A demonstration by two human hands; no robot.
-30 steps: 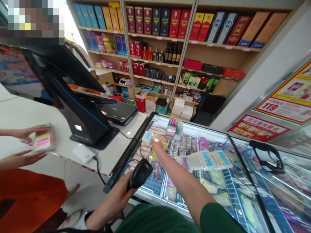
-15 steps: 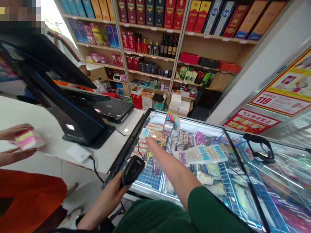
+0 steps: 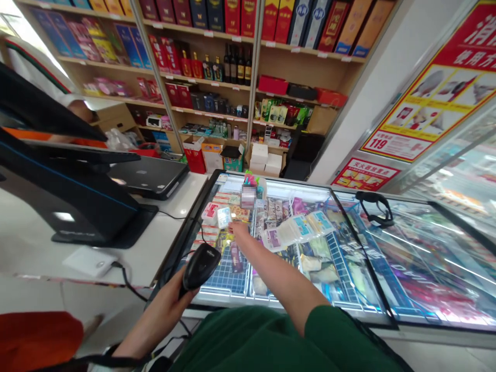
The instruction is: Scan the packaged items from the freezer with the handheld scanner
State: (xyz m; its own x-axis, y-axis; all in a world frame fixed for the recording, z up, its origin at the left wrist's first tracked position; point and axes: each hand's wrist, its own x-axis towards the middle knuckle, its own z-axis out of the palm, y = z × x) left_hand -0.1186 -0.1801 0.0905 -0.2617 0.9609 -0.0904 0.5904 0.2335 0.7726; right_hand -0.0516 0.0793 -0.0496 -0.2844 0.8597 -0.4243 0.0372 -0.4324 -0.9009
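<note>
My left hand (image 3: 172,295) is wrapped round the handle of a black barcode scanner (image 3: 201,266), whose cable runs up over the glass. My right hand (image 3: 237,229) reaches forward over the chest freezer (image 3: 267,302), with fingers closed on the edge of a small white and blue packet (image 3: 223,217). Just left of that packet lies a red and white packet (image 3: 211,210). Clear bags with blue and purple labels (image 3: 299,227) lie on the glass to the right of my forearm. Near the far edge stands a small container with pink and green tops (image 3: 251,179).
A black checkout monitor stand (image 3: 112,227) and white box with a cable (image 3: 90,261) occupy the counter at left. On the freezer's right part rests a black looped object (image 3: 374,209). Orange clothing of another person (image 3: 39,338) shows at lower left. Stocked shelves (image 3: 209,77) stand behind.
The view has turned right, so the co-worker's hands with the colourful bundle are out of sight. The white and blue packet has tilted in my right hand, and the red and white packet now shows.
</note>
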